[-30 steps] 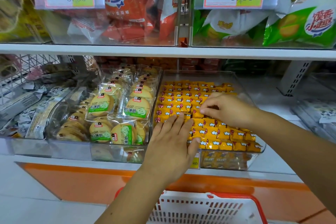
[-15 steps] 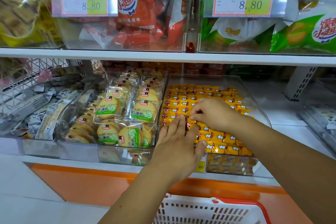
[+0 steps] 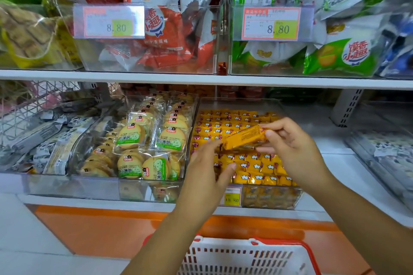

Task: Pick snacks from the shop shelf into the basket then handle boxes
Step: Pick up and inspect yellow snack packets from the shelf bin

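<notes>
yellow packet pinched in my right hand, above its bin

my right hand [image 3: 290, 147] pinches a yellow snack packet [image 3: 244, 136] by its right end, thumb and fingertips curled on it. the packet hangs tilted, left end lower, above the rows of the same yellow snacks [image 3: 257, 163] that fill the clear bin [image 3: 277, 198] on the lower shelf [image 3: 335, 163]. my left hand [image 3: 207, 174] is released, fingers loosely straight, holding nothing. its fingertips come close to the packet's lower end, but the blur there keeps me from telling whether they touch it.

the red and white basket [image 3: 245, 257] is at the bottom of the view, below my forearms and in front of the orange base [image 3: 100, 225] of the shelving.

just beside the yellow bin, on its left, round biscuits [image 3: 131, 136] in clear wrappers with green labels fill another clear bin. further left lie grey and white packets [image 3: 51, 140]. a small price tag [image 3: 232, 196] sits on the front wall of the yellow bin, partly behind my left hand.

on the upper shelf [image 3: 156, 76], red bags [image 3: 161, 29] fill a bin at left and green bags [image 3: 339, 56] one at right. each bin carries a tag reading 8.80.
</notes>
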Action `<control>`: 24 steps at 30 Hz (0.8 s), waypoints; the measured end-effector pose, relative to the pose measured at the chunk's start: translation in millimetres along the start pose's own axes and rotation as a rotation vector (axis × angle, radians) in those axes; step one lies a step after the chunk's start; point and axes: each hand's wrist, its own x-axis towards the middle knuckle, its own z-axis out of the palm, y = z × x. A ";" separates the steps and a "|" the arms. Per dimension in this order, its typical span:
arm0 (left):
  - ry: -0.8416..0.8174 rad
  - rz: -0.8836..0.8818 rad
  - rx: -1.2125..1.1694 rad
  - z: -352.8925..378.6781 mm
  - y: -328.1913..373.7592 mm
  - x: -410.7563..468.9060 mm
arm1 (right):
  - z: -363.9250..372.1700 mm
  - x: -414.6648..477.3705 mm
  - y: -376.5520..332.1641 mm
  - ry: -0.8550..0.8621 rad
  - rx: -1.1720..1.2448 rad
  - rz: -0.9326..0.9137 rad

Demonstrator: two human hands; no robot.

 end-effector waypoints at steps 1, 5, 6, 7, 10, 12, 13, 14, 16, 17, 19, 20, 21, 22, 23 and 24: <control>0.035 -0.033 -0.079 -1.4 2.0 -2.0 | -3.2 -8.7 -0.6 0.013 0.079 0.056; 0.033 -0.074 -0.206 -8.7 6.1 -6.6 | -10.3 -34.6 -4.4 0.016 0.284 0.253; 0.028 -0.079 -0.232 -11.7 7.9 -8.2 | -11.2 -38.3 -5.7 0.010 0.325 0.277; 0.024 -0.091 -0.277 -14.2 10.1 -9.6 | -12.4 -41.0 -6.8 -0.002 0.355 0.295; 0.012 -0.160 -0.443 -19.1 15.8 -12.0 | -14.3 -46.8 -9.9 -0.031 0.350 0.337; -0.021 -0.233 -0.598 -22.0 19.5 -13.4 | -12.8 -49.4 -11.8 -0.026 0.368 0.369; -0.048 -0.269 -0.679 -23.8 20.7 -14.0 | -11.4 -50.1 -12.5 -0.031 0.393 0.381; -0.072 -0.301 -0.745 -25.6 20.8 -14.5 | -9.7 -50.3 -13.0 -0.039 0.404 0.384; -0.103 -0.342 -0.830 -28.0 17.6 -15.4 | -6.9 -49.9 -10.6 -0.062 0.367 0.379; -0.109 -0.355 -0.859 -28.6 15.3 -15.5 | -6.0 -49.9 -8.1 -0.077 0.355 0.380; -0.113 -0.376 -0.901 -29.3 9.6 -15.4 | -5.4 -49.9 -3.6 -0.109 0.387 0.396; -0.116 -0.382 -0.923 -29.6 6.8 -15.2 | -5.7 -50.0 -2.0 -0.126 0.421 0.406; -0.119 -0.387 -0.946 -30.6 5.0 -14.9 | -6.1 -49.9 -0.9 -0.144 0.452 0.413; -0.122 -0.390 -0.964 -31.6 3.4 -14.5 | -6.7 -49.8 -0.3 -0.161 0.476 0.417; -0.127 -0.391 -0.978 -32.6 2.1 -14.0 | -7.4 -49.4 0.3 -0.177 0.495 0.418; -0.134 -0.388 -0.987 -33.5 1.1 -13.5 | -7.8 -48.4 0.8 -0.189 0.508 0.419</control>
